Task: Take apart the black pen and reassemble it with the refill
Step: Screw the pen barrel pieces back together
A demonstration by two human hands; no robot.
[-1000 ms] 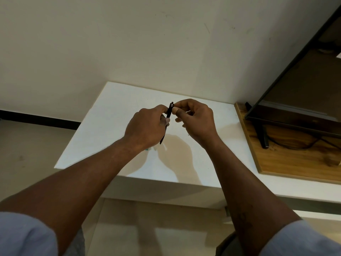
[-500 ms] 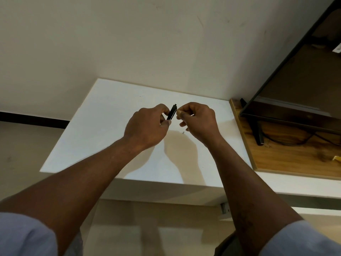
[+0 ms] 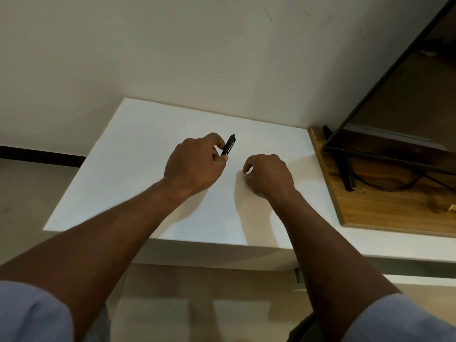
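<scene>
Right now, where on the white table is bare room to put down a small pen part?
The white table is bare left of the left hand holding the pen, out to its edge, and along the wall behind both hands. A narrower strip lies between the right hand and the wooden board. The board is crowded by the screen's foot and a cable.

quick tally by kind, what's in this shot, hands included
hands: 2, the left hand and the right hand
black pen: 1, held in the left hand
white table: 1
wooden board: 1
black-framed screen: 1
total: 6
</scene>
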